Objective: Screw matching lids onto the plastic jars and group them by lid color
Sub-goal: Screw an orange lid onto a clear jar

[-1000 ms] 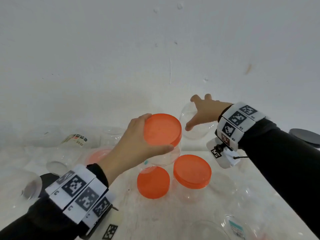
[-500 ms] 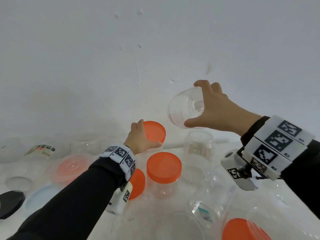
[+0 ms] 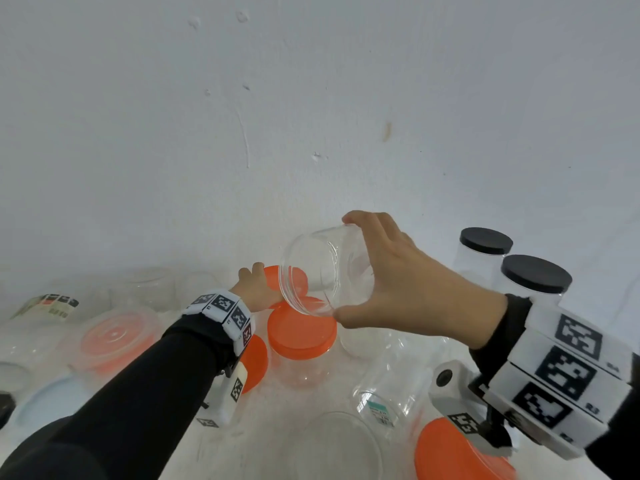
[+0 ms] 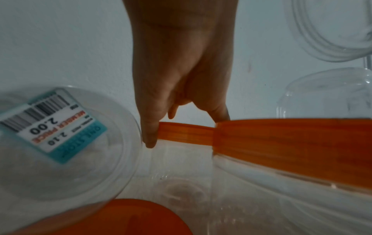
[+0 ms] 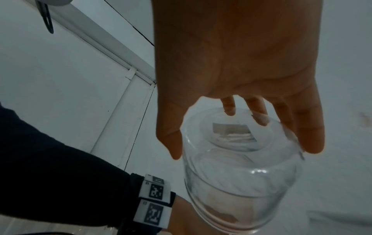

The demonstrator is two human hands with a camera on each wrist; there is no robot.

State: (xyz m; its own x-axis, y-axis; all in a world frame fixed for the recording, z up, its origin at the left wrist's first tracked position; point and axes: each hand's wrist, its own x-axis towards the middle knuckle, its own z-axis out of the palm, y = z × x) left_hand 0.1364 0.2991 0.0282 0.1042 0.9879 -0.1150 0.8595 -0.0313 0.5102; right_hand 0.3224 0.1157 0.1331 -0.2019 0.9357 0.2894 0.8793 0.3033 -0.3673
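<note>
Right hand (image 3: 408, 289) holding a clear empty jar (image 3: 318, 271) in the air, tilted on its side, mouth turned toward 8 o'clock, grip curled around the base end with thumb below and fingers (image 5: 310, 135) over the top. Left hand (image 3: 258, 289) reaching toward 12 o'clock, grip pinching the rim of an orange lid (image 4: 185, 133) on a jar at the back of the tabletop (image 3: 311, 403), thumb at one edge, fingers at the other. Sitting just at 6 o'clock of that lid, a second orange-lidded jar (image 3: 301, 330); lying at 7 o'clock of it, partly hidden under the left wrist, another orange lid (image 3: 256, 362). Standing at 2 o'clock of the right hand, two jars with black lids (image 3: 535, 278), close together. Lying at 9 o'clock on the tabletop, a clear jar on its side with an orange lid (image 3: 116, 336) showing through it. Resting at 5 o'clock near the bottom edge, one more orange lid (image 3: 450, 455), beside a clear jar with a price sticker (image 3: 381, 412).
</note>
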